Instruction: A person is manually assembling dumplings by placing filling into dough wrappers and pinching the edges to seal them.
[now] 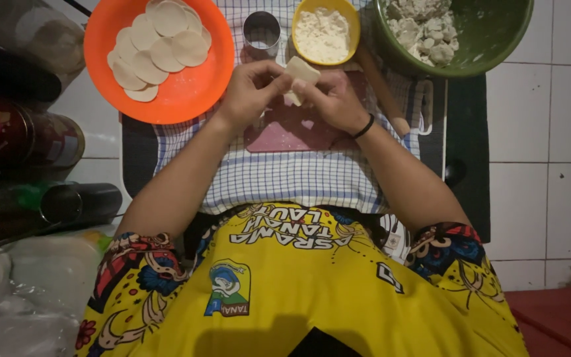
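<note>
A pale piece of dough (pixel 302 71) is pinched between my left hand (pixel 251 89) and my right hand (pixel 335 99), above a dark red cutting board (pixel 285 132). My right wrist wears a black band. The board lies on a blue-and-white checked cloth (pixel 285 175). An orange bowl (pixel 186 92) at the upper left holds several flat round dough discs (pixel 156 46).
A round metal cutter (pixel 261 33) and a yellow bowl of white flour (pixel 325 32) stand beyond my hands. A green bowl (pixel 490 33) with lumps of pale filling sits at the upper right, a wooden rolling pin (pixel 381 89) beside it. Dark jars and plastic bags crowd the left; white tiles lie at the right.
</note>
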